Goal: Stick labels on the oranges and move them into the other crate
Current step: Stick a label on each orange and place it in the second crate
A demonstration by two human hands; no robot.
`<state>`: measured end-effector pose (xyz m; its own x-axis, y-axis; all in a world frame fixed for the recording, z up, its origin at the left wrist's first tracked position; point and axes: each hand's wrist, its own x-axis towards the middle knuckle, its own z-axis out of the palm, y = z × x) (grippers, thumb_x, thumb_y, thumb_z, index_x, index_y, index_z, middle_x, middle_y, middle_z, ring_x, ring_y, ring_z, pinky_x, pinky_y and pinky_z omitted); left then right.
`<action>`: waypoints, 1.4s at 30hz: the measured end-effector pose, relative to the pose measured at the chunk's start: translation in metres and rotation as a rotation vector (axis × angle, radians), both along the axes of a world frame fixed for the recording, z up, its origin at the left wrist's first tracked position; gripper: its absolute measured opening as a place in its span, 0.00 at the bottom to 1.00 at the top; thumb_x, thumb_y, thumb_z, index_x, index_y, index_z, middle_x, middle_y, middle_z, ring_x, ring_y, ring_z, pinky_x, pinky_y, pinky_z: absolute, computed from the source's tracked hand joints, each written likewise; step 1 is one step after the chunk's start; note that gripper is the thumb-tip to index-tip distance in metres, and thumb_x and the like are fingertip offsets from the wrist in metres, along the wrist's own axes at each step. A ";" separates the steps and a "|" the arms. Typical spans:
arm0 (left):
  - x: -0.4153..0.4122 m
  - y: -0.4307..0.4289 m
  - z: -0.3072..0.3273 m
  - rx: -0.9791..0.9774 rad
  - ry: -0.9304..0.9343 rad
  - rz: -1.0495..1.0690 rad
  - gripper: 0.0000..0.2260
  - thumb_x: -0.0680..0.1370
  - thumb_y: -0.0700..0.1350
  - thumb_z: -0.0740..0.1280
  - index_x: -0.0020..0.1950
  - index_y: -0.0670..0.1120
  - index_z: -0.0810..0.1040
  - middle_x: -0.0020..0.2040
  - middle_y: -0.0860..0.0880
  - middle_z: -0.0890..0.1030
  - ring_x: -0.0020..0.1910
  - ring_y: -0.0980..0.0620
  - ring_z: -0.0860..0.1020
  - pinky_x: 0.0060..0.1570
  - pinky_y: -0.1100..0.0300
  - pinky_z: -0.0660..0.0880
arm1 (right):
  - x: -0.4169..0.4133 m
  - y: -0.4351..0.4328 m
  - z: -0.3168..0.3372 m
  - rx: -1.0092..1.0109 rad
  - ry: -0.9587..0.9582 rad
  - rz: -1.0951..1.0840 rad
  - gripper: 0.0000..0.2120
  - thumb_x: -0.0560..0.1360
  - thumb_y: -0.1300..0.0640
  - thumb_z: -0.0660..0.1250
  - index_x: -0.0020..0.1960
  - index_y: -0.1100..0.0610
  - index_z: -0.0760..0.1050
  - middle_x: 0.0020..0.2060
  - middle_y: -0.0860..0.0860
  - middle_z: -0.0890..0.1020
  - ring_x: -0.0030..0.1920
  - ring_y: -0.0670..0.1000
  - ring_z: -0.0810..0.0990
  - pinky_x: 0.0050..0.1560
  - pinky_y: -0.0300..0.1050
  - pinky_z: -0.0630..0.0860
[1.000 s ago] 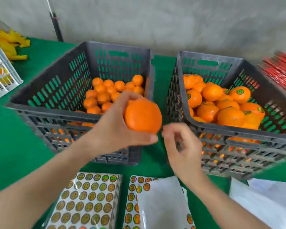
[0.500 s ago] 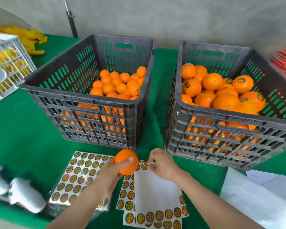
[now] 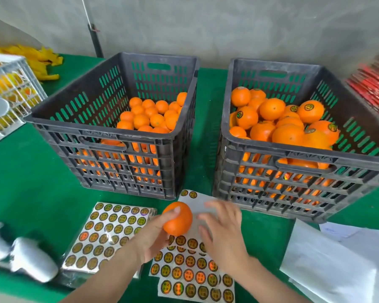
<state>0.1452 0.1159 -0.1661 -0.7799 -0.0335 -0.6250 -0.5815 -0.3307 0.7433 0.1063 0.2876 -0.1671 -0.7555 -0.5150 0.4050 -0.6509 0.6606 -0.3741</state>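
Left hand [image 3: 153,239] grasps one orange [image 3: 178,219], thumb on top, above the label sheet [image 3: 190,273] | right hand [image 3: 225,234] blurred, fingers extended over the sheet's white backing, contact unclear | left crate [image 3: 109,137]: unlabelled oranges [image 3: 150,119] | right crate [image 3: 293,154]: labelled oranges [image 3: 311,111]

Your left hand [image 3: 152,240] holds one orange [image 3: 178,219] over the label sheet [image 3: 190,274], and your right hand [image 3: 224,234], fingers spread, is beside it at 3 o'clock.
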 end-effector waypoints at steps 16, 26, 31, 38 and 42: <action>-0.004 0.005 -0.001 0.109 -0.027 0.044 0.31 0.62 0.58 0.76 0.60 0.46 0.75 0.53 0.41 0.83 0.52 0.43 0.80 0.45 0.54 0.77 | 0.033 -0.018 -0.023 -0.026 -0.198 -0.077 0.12 0.56 0.59 0.82 0.33 0.50 0.80 0.32 0.43 0.78 0.33 0.46 0.78 0.38 0.38 0.78; 0.002 0.002 -0.001 0.034 -0.044 -0.065 0.34 0.60 0.58 0.78 0.60 0.44 0.74 0.50 0.42 0.84 0.50 0.43 0.82 0.45 0.55 0.76 | 0.035 -0.007 -0.021 -0.301 -0.548 -0.066 0.09 0.70 0.67 0.70 0.38 0.53 0.78 0.36 0.42 0.79 0.39 0.40 0.77 0.43 0.31 0.72; 0.010 -0.004 0.008 -0.362 0.066 -0.170 0.45 0.47 0.61 0.76 0.60 0.52 0.66 0.63 0.47 0.69 0.61 0.44 0.72 0.64 0.45 0.70 | 0.017 0.007 0.002 -0.560 -1.046 -0.222 0.10 0.74 0.69 0.65 0.38 0.56 0.77 0.45 0.47 0.82 0.49 0.43 0.77 0.48 0.33 0.69; 0.012 -0.003 0.018 0.200 0.162 -0.080 0.47 0.47 0.59 0.83 0.62 0.46 0.74 0.47 0.43 0.83 0.42 0.45 0.81 0.39 0.56 0.78 | 0.002 0.003 0.055 -0.508 -1.060 0.096 0.10 0.74 0.64 0.67 0.36 0.54 0.75 0.58 0.45 0.76 0.53 0.41 0.77 0.50 0.32 0.72; 0.006 0.000 0.022 0.279 0.077 -0.030 0.37 0.62 0.65 0.70 0.63 0.42 0.74 0.42 0.41 0.83 0.38 0.46 0.80 0.37 0.58 0.78 | -0.003 -0.003 0.069 -0.284 -0.908 0.186 0.10 0.75 0.61 0.66 0.38 0.48 0.73 0.57 0.42 0.72 0.60 0.43 0.72 0.63 0.43 0.68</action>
